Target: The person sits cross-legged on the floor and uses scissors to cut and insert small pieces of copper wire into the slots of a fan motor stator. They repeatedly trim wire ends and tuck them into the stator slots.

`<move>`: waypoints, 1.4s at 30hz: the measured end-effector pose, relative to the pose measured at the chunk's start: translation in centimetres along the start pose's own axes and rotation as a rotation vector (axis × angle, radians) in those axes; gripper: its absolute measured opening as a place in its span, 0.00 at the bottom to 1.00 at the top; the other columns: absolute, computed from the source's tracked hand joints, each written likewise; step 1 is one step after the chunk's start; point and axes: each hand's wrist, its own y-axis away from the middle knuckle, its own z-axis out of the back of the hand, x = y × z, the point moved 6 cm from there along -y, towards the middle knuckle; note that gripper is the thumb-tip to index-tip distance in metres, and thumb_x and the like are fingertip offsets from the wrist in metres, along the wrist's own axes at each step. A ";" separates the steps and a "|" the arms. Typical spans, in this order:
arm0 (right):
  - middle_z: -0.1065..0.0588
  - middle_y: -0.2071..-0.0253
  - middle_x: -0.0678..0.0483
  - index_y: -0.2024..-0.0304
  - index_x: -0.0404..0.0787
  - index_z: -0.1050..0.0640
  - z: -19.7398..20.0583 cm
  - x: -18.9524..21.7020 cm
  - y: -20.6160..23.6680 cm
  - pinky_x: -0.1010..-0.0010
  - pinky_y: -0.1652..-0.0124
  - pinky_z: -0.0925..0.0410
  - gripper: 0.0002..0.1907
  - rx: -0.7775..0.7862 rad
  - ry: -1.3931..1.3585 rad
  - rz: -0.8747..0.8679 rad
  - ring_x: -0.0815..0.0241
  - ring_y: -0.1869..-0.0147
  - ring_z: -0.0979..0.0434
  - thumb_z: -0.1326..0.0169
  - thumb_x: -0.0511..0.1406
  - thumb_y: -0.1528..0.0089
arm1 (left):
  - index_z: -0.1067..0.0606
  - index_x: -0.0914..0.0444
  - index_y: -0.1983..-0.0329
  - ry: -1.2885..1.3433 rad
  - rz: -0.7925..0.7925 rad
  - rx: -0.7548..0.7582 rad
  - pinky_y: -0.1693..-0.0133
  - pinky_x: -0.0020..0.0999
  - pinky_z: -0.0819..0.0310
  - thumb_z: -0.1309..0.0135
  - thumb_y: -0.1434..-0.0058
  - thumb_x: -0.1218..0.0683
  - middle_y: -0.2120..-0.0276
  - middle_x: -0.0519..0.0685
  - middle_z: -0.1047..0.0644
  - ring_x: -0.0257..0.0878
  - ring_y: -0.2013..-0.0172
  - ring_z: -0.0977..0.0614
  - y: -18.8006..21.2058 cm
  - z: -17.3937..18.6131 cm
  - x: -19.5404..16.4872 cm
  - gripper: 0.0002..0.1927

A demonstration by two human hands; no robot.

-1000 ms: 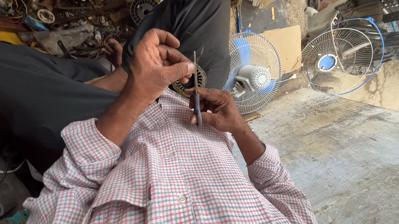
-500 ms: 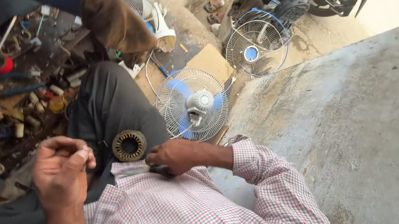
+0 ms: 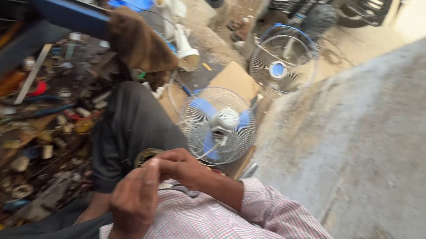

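Your left hand (image 3: pixel 133 201) and right hand (image 3: pixel 181 166) meet over your lap, touching each other. Just beyond them a blue-bladed fan (image 3: pixel 217 126) in a wire cage blocks the way ahead. To your left, scattered parts (image 3: pixel 37 132) crowd the floor under a blue frame (image 3: pixel 28 16) draped with a brown cloth (image 3: pixel 136 45). To your right, the bare concrete floor (image 3: pixel 378 152) leaves open room.

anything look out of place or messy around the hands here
Yes. Left of the knee, the floor is strewn with small parts and scraps in no order. A brown rag is draped over the blue frame. Both hands, left and right, meet over a round wound ring on the lap.
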 end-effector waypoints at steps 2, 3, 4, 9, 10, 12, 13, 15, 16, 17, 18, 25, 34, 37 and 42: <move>0.19 0.59 0.50 0.50 0.31 0.20 -0.5 -0.7 -0.5 0.71 0.57 0.22 0.15 0.004 -0.047 0.007 0.61 0.57 0.17 0.48 0.37 0.29 | 0.26 0.69 0.45 0.018 0.057 -0.026 0.60 0.43 0.19 0.40 0.39 0.60 0.61 0.57 0.19 0.52 0.60 0.15 0.3 0.6 0.5 0.19; 0.19 0.61 0.50 0.50 0.31 0.19 -0.5 -0.8 -0.4 0.71 0.59 0.23 0.15 0.009 0.027 0.038 0.62 0.59 0.18 0.47 0.37 0.29 | 0.24 0.67 0.48 0.069 0.129 -0.070 0.59 0.42 0.19 0.40 0.39 0.60 0.61 0.56 0.19 0.51 0.59 0.15 0.5 0.8 0.9 0.16; 0.19 0.62 0.50 0.50 0.30 0.19 -0.2 -0.7 -0.1 0.72 0.62 0.23 0.14 -0.004 0.101 0.072 0.63 0.61 0.19 0.47 0.37 0.28 | 0.23 0.65 0.50 0.136 0.194 -0.110 0.57 0.42 0.19 0.40 0.39 0.60 0.61 0.55 0.19 0.50 0.58 0.15 0.7 0.8 1.3 0.14; 0.18 0.62 0.51 0.51 0.32 0.18 -0.4 -1.0 1.5 0.76 0.63 0.24 0.12 -0.141 0.349 0.255 0.67 0.62 0.19 0.44 0.35 0.30 | 0.19 0.65 0.57 0.504 0.610 -0.091 0.65 0.30 0.18 0.38 0.39 0.61 0.63 0.52 0.17 0.37 0.65 0.14 3.4 -0.8 4.0 0.07; 0.18 0.62 0.52 0.51 0.33 0.18 -0.7 -1.1 1.4 0.76 0.63 0.24 0.11 -0.161 0.378 0.262 0.68 0.61 0.18 0.43 0.34 0.31 | 0.19 0.66 0.58 0.531 0.630 -0.114 0.66 0.29 0.19 0.38 0.38 0.61 0.63 0.52 0.17 0.35 0.65 0.15 3.9 -0.7 4.3 0.07; 0.18 0.63 0.51 0.52 0.32 0.18 -1.7 -1.1 1.0 0.76 0.63 0.24 0.10 -0.147 0.366 0.275 0.67 0.62 0.19 0.42 0.33 0.32 | 0.19 0.66 0.59 0.570 0.704 -0.110 0.68 0.27 0.19 0.38 0.39 0.61 0.65 0.50 0.17 0.33 0.68 0.15 5.2 -0.6 4.9 0.06; 0.18 0.64 0.51 0.53 0.32 0.18 -2.1 -1.1 0.8 0.77 0.64 0.24 0.10 -0.143 0.356 0.279 0.67 0.63 0.19 0.42 0.33 0.32 | 0.20 0.65 0.60 0.590 0.742 -0.104 0.69 0.26 0.19 0.38 0.40 0.62 0.66 0.49 0.17 0.32 0.69 0.15 5.8 -0.5 5.2 0.05; 0.19 0.61 0.52 0.52 0.32 0.20 -3.5 -0.7 0.8 0.77 0.59 0.23 0.09 -0.021 0.348 0.335 0.69 0.59 0.19 0.42 0.32 0.32 | 0.21 0.66 0.60 0.596 0.784 -0.105 0.68 0.25 0.20 0.38 0.39 0.62 0.68 0.49 0.17 0.32 0.71 0.16 7.1 0.0 5.5 0.05; 0.19 0.60 0.52 0.51 0.33 0.21 -4.1 -0.5 0.9 0.77 0.57 0.22 0.10 0.038 0.345 0.364 0.69 0.57 0.19 0.42 0.32 0.32 | 0.21 0.67 0.60 0.601 0.803 -0.106 0.68 0.24 0.21 0.38 0.39 0.63 0.69 0.49 0.17 0.32 0.71 0.16 7.6 0.1 5.6 0.06; 0.19 0.61 0.52 0.52 0.32 0.20 -4.5 -0.3 1.0 0.78 0.57 0.23 0.09 0.051 0.351 0.371 0.69 0.58 0.19 0.42 0.32 0.32 | 0.21 0.67 0.60 0.630 0.791 -0.113 0.68 0.23 0.21 0.39 0.39 0.63 0.69 0.48 0.17 0.31 0.71 0.16 8.0 0.3 5.6 0.06; 0.20 0.61 0.52 0.52 0.31 0.20 -4.7 -0.2 1.2 0.78 0.58 0.24 0.08 0.061 0.360 0.380 0.70 0.58 0.20 0.42 0.31 0.31 | 0.21 0.67 0.60 0.662 0.777 -0.121 0.68 0.23 0.20 0.39 0.39 0.63 0.69 0.48 0.17 0.30 0.71 0.16 8.2 0.3 5.6 0.06; 0.20 0.64 0.54 0.56 0.33 0.22 -6.1 1.4 2.3 0.79 0.60 0.25 0.04 0.058 0.397 0.484 0.71 0.60 0.20 0.43 0.30 0.31 | 0.22 0.68 0.56 0.880 0.808 -0.182 0.68 0.21 0.21 0.41 0.38 0.64 0.69 0.48 0.18 0.29 0.71 0.18 9.4 -0.8 5.7 0.07; 0.24 0.70 0.57 0.56 0.34 0.25 -5.8 2.6 2.7 0.79 0.68 0.30 0.04 0.076 0.628 0.567 0.72 0.68 0.25 0.46 0.31 0.29 | 0.21 0.66 0.59 0.725 0.721 -0.080 0.70 0.22 0.19 0.38 0.41 0.64 0.71 0.48 0.16 0.31 0.71 0.15 7.6 -0.3 5.1 0.07; 0.24 0.68 0.56 0.57 0.35 0.24 -5.4 1.8 2.2 0.79 0.66 0.28 0.05 0.075 0.577 0.545 0.71 0.66 0.24 0.46 0.32 0.28 | 0.21 0.66 0.61 0.507 0.569 -0.086 0.70 0.24 0.19 0.38 0.43 0.64 0.69 0.49 0.18 0.34 0.71 0.14 6.7 0.6 4.7 0.08; 0.21 0.66 0.54 0.53 0.34 0.22 -3.9 -0.5 0.8 0.77 0.66 0.23 0.08 0.121 0.327 0.219 0.68 0.64 0.19 0.47 0.34 0.29 | 0.22 0.67 0.64 0.223 0.375 -0.057 0.71 0.29 0.20 0.36 0.43 0.64 0.70 0.52 0.19 0.39 0.71 0.16 5.6 1.1 3.8 0.06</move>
